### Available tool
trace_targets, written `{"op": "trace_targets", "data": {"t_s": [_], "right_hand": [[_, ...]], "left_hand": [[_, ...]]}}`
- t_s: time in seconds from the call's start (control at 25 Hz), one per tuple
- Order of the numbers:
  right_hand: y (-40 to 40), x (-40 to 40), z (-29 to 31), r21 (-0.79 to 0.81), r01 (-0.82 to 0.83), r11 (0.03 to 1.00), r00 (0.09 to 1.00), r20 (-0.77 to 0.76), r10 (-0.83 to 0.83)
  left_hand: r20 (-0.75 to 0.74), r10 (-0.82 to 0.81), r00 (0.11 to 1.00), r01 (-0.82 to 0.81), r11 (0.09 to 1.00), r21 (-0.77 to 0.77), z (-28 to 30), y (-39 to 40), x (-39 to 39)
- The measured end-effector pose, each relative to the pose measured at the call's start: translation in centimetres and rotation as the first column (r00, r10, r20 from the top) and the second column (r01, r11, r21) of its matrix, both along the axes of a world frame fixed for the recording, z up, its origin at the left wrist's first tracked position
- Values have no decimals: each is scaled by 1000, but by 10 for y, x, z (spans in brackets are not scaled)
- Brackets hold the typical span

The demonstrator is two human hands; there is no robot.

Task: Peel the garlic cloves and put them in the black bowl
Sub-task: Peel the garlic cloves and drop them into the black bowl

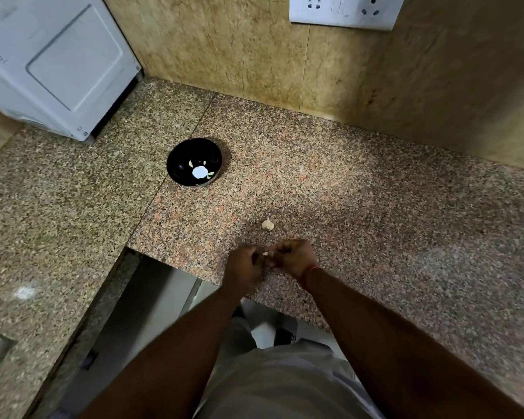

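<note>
A black bowl (194,161) with a white flower print inside stands on the granite counter (360,207), left of centre. A pale piece of garlic (267,225) lies on the counter just beyond my hands. My left hand (245,266) and my right hand (294,257) meet near the counter's front edge, fingers curled, pinching a small garlic clove (265,254) between them. Only the clove's light tip shows; the rest is hidden by my fingers.
A white appliance (55,62) stands at the back left of the counter. Tiled walls close the back and the right side, with a socket plate (345,10) high up. The counter has a cut-out at the front left, with the floor below.
</note>
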State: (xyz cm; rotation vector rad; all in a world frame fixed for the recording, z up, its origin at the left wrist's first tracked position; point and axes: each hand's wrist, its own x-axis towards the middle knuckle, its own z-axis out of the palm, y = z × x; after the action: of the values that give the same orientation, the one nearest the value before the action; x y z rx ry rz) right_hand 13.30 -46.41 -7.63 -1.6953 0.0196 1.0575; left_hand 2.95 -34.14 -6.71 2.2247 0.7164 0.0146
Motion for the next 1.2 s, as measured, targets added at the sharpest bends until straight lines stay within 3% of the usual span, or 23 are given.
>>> {"op": "trace_targets", "data": {"t_s": [0.12,0.24,0.44,0.6,0.84,1.2], "right_hand": [[2,-1,-5,-70,-49,996,996,65,54],[1,-3,-5,-168,-172,971,949,236,209],[6,-4,0,-351,-364,863,712,493,500],[11,-3,0,-439,-408,800,627,502,595],[11,-1,5,-456,-404,793,649,469,599],[12,-2,17,-528,-420,738,598,451,663]], "left_hand": [[10,-1,1000,1,1000,-5,-4,5,-4],[43,-13,999,13,1000,6,-7,6,-7],[67,-13,998,9,998,58,-10,8,-12],[42,69,997,-69,997,-21,-12,8,-13],[-57,221,974,-227,965,-131,-18,10,-7],[-74,160,984,-172,965,-196,-22,20,-10]]}}
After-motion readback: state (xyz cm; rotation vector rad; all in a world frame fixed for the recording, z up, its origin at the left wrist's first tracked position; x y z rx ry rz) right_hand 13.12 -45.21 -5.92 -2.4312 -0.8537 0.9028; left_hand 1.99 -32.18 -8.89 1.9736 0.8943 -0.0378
